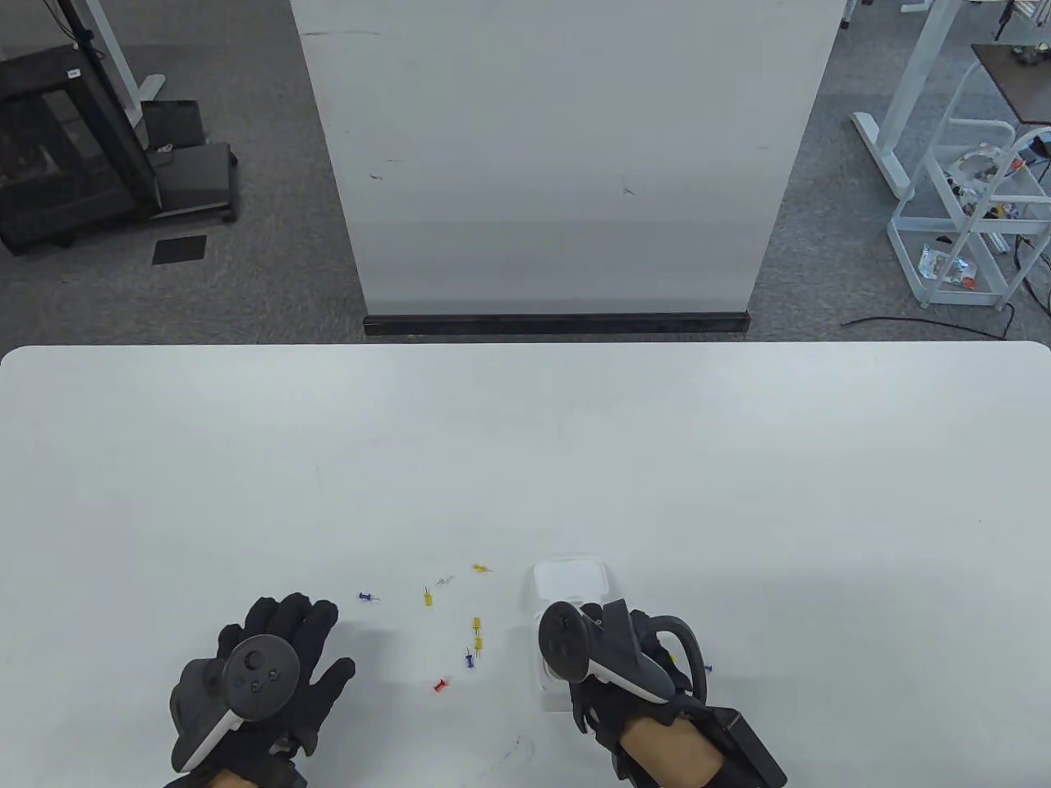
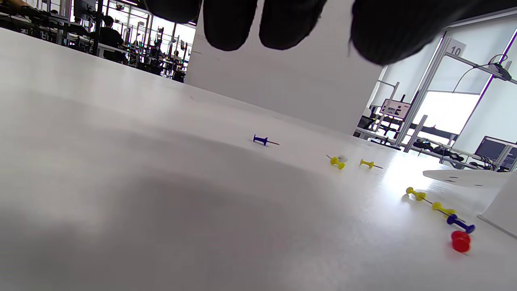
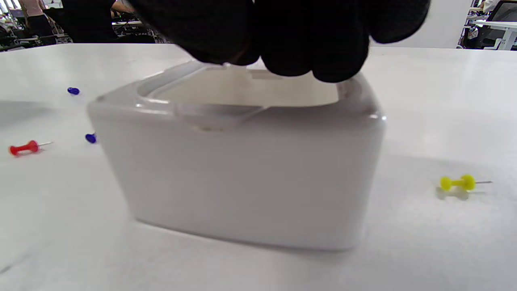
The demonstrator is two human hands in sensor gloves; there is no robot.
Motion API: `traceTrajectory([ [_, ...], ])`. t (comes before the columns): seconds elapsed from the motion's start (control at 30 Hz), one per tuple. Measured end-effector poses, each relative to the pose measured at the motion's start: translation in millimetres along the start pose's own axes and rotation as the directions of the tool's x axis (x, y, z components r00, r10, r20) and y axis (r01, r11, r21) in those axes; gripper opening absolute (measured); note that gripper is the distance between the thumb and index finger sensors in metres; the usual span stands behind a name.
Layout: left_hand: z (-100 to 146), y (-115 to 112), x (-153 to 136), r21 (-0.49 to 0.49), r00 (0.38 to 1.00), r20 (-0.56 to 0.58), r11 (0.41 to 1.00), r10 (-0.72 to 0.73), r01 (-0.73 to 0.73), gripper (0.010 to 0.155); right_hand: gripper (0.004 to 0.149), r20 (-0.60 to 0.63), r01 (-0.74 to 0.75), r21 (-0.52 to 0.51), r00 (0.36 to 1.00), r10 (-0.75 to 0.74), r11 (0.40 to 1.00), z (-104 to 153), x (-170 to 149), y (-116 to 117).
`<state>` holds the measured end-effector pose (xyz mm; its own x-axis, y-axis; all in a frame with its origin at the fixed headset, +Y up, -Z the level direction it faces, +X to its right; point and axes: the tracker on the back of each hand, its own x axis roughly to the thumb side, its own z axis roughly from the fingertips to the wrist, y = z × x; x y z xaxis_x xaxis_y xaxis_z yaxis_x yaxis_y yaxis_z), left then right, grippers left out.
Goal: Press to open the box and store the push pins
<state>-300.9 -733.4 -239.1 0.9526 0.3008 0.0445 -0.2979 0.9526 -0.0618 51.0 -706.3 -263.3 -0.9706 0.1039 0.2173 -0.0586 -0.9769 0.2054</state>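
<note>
A small white box point(image 1: 548, 680) stands near the table's front edge with its lid point(image 1: 572, 579) swung open to the far side. My right hand point(image 1: 612, 657) is over it. In the right wrist view its fingers point(image 3: 282, 40) hang bunched just above the box's point(image 3: 242, 173) open top; whether they hold anything is hidden. Several push pins lie left of the box, among them a red pin point(image 1: 442, 684), a blue pin point(image 1: 368, 597) and a yellow pin point(image 1: 427, 597). My left hand point(image 1: 271, 665) rests palm down, fingers spread and empty, left of the pins.
A yellow pin point(image 3: 456, 183) lies on the table right of the box, and a blue pin point(image 1: 708, 669) lies beside my right hand. The white table point(image 1: 525, 460) stretches far behind. A white panel point(image 1: 566, 164) stands beyond its back edge.
</note>
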Motion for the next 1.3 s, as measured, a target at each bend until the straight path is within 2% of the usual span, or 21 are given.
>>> traceTrajectory([
  [0.13, 0.0, 0.2, 0.0, 0.001, 1.000, 0.000, 1.000, -0.001, 0.001, 0.072, 0.045, -0.046, 0.043, -0.046, 0.998, -0.045, 0.998, 4.3, -19.8, -11.4],
  [0.3, -0.2, 0.1, -0.1, -0.002, 1.000, -0.001, 1.000, -0.001, 0.001, 0.072, 0.045, -0.126, 0.070, -0.053, 0.989, -0.076, 0.996, 7.3, -53.7, -16.9],
  [0.43, -0.4, -0.1, 0.3, -0.004, 1.000, -0.001, 1.000, -0.004, 0.004, 0.072, 0.044, -0.197, 0.064, -0.012, 0.978, -0.065, 0.998, 7.6, -80.7, -7.3],
  [0.57, -0.8, -0.7, 0.7, -0.008, 1.000, 0.000, 1.000, -0.008, 0.008, 0.072, 0.046, -0.198, 0.047, 0.080, 0.980, -0.030, 0.996, 3.5, -98.0, 15.0],
  [0.73, -0.8, -1.1, 0.8, -0.010, 1.000, 0.000, 1.000, -0.008, 0.008, 0.072, 0.053, -0.170, 0.026, 0.150, 0.985, 0.000, 0.988, -3.5, -103.1, 33.5],
  [0.8, -0.7, -1.3, 0.7, -0.011, 1.000, -0.002, 1.000, -0.009, 0.009, 0.072, 0.053, -0.177, -0.017, 0.150, 0.983, 0.044, 0.989, -5.9, -101.6, 39.9],
  [0.97, -0.8, -1.0, 0.4, -0.013, 1.000, -0.005, 1.000, -0.006, 0.006, 0.072, 0.043, -0.155, -0.029, 0.076, 0.987, 0.040, 0.997, -8.4, -101.1, 44.3],
  [1.13, -1.2, -1.6, 0.9, -0.018, 1.000, -0.007, 1.000, -0.010, 0.010, 0.072, 0.045, -0.151, -0.084, 0.078, 0.984, 0.095, 0.993, -9.0, -98.5, 48.2],
  [1.3, -0.7, -1.5, 0.7, -0.012, 1.000, -0.009, 1.000, -0.012, 0.012, 0.072, 0.045, -0.165, -0.052, 0.090, 0.984, 0.066, 0.995, -10.4, -100.8, 46.3],
])
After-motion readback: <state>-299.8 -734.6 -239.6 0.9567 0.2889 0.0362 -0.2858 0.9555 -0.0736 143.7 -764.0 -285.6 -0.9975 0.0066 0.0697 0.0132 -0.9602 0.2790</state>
